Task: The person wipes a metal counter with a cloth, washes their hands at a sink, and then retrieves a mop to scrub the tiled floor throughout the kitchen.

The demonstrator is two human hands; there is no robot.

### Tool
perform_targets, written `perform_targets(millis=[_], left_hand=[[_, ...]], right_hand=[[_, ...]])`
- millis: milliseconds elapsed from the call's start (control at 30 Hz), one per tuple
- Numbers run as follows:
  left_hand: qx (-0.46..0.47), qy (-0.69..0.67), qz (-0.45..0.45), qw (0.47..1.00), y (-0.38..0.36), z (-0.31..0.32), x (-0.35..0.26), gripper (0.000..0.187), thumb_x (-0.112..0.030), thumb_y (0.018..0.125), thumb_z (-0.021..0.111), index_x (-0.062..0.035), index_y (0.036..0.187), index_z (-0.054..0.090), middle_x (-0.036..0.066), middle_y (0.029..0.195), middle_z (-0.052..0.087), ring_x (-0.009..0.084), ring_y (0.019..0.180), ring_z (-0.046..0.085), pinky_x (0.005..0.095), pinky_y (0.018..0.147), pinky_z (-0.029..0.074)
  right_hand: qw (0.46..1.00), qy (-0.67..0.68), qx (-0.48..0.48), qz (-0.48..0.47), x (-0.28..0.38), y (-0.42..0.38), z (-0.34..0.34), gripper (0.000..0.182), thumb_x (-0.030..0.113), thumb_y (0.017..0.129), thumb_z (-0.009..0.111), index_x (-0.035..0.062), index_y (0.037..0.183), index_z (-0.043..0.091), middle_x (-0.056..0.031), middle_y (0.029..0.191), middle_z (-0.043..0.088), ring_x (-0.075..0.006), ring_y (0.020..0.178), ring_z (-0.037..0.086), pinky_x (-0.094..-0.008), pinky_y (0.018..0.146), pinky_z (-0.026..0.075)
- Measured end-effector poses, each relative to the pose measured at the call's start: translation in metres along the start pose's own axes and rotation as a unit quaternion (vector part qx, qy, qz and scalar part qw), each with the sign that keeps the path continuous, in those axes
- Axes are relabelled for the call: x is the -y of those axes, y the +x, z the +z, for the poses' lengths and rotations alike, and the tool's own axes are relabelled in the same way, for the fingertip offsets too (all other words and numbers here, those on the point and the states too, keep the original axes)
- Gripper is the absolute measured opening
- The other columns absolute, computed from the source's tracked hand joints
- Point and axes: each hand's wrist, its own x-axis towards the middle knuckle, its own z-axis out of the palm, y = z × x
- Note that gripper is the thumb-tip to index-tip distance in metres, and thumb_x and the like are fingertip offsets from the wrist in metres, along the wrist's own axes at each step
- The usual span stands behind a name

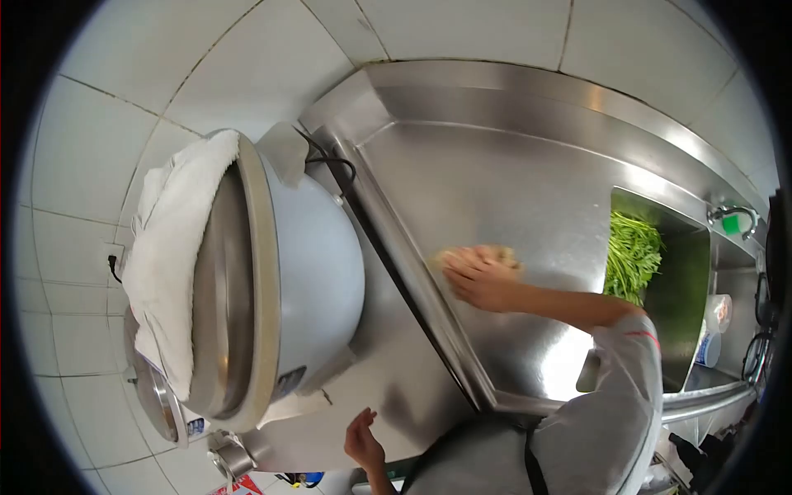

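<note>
My right hand (483, 276) presses down on a crumpled tan cloth (513, 257) on the steel drainboard (495, 181), near its raised left edge. Most of the cloth is hidden under the palm and fingers. Down at the bottom, my left hand (363, 439) hangs in the air by the front of the lower steel counter (396, 363). Its fingers are loosely bent with a gap at the thumb, and nothing shows in it.
A large round cooker (318, 264) stands left, a white towel (177, 239) draped over its lid. Leafy greens (634, 252) lie in the sink (681, 305) at right. Beyond are a faucet (733, 213) and plastic tubs (708, 348). A black cord (338, 162) runs behind the cooker.
</note>
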Motion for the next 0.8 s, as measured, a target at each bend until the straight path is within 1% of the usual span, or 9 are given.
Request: perform_targets(millis=[33,267,400,433,467,567,600,733,800], left_hand=[[-0.022,0.0,-0.012,1.0,-0.001,0.001,-0.002,0.014,0.0,0.083,0.043,0.0051,0.087,0.055,0.014,0.084,0.062,0.0207,0.073,0.062,0.0283,0.066,0.049],[-0.011,0.006,0.017,1.0,0.015,0.03,-0.009,0.014,-0.001,0.084,0.042,0.0055,0.086,0.054,0.015,0.085,0.061,0.0213,0.072,0.061,0.0277,0.063,0.049],[0.01,0.003,0.0,1.0,0.011,0.03,-0.023,0.015,-0.001,0.084,0.041,0.0052,0.088,0.054,0.014,0.086,0.06,0.0209,0.073,0.061,0.0277,0.064,0.049],[0.029,0.025,0.004,0.999,0.012,0.023,-0.023,0.017,-0.003,0.085,0.04,0.0047,0.089,0.054,0.013,0.088,0.06,0.0204,0.074,0.061,0.0276,0.065,0.048],[0.036,0.02,-0.001,0.999,0.014,0.021,-0.022,0.018,-0.003,0.085,0.039,0.0042,0.09,0.054,0.013,0.088,0.06,0.0199,0.074,0.061,0.0276,0.065,0.048],[0.031,0.011,0.009,0.999,0.017,0.017,-0.017,0.018,-0.003,0.085,0.04,0.0039,0.091,0.055,0.013,0.087,0.06,0.0196,0.073,0.061,0.0278,0.065,0.048],[0.036,0.01,0.013,0.999,0.016,0.017,-0.019,0.017,-0.003,0.085,0.04,0.0044,0.091,0.055,0.013,0.087,0.06,0.0197,0.073,0.061,0.0279,0.065,0.048],[0.034,-0.011,0.011,0.999,0.005,0.026,-0.016,0.017,-0.004,0.085,0.041,0.0048,0.09,0.055,0.013,0.087,0.06,0.0201,0.074,0.061,0.0281,0.065,0.048],[0.042,-0.006,0.018,0.999,-0.002,0.025,-0.019,0.018,-0.005,0.086,0.041,0.005,0.09,0.055,0.014,0.087,0.061,0.0201,0.075,0.061,0.0283,0.067,0.048]], right_hand=[[0.971,-0.098,-0.177,-0.126,-0.011,0.033,0.052,0.049,0.021,0.078,0.046,-0.0003,0.121,0.035,-0.0166,0.126,0.034,-0.0321,0.115,0.032,-0.0425,0.096,0.025],[0.948,-0.055,-0.269,0.16,-0.083,0.267,-0.015,0.052,0.036,0.083,0.032,0.0049,0.125,0.032,-0.0152,0.13,0.03,-0.0293,0.118,0.031,-0.0423,0.099,0.02],[0.907,-0.024,-0.296,0.298,-0.132,0.183,-0.011,0.056,0.038,0.081,0.036,0.0045,0.125,0.032,-0.0163,0.128,0.034,-0.0319,0.117,0.033,-0.043,0.099,0.021],[0.937,0.011,-0.193,0.29,-0.153,0.134,-0.02,0.055,0.036,0.081,0.037,0.0049,0.126,0.03,-0.016,0.128,0.034,-0.0324,0.118,0.033,-0.044,0.098,0.022],[0.898,-0.048,-0.312,0.307,-0.161,0.078,-0.012,0.047,0.03,0.082,0.038,0.0079,0.123,0.038,-0.0138,0.128,0.036,-0.0287,0.117,0.035,-0.044,0.097,0.025],[0.771,-0.032,-0.264,0.578,-0.197,-0.071,-0.038,0.045,0.032,0.084,0.036,0.0164,0.127,0.033,-0.0104,0.131,0.033,-0.0297,0.117,0.035,-0.0438,0.096,0.026],[0.782,-0.192,-0.359,0.471,-0.277,-0.132,0.015,0.04,0.029,0.084,0.038,0.0199,0.124,0.037,-0.0095,0.129,0.036,-0.0314,0.112,0.041,-0.0435,0.089,0.035],[0.726,0.06,-0.32,0.606,-0.26,-0.195,-0.062,0.038,0.007,0.074,0.048,0.0079,0.111,0.044,-0.0126,0.112,0.051,-0.031,0.098,0.052,-0.0397,0.072,0.045],[0.872,-0.084,-0.333,0.348,-0.259,-0.193,-0.062,0.034,0.008,0.076,0.047,0.0046,0.11,0.046,-0.0147,0.109,0.052,-0.0301,0.098,0.052,-0.0376,0.076,0.044]])
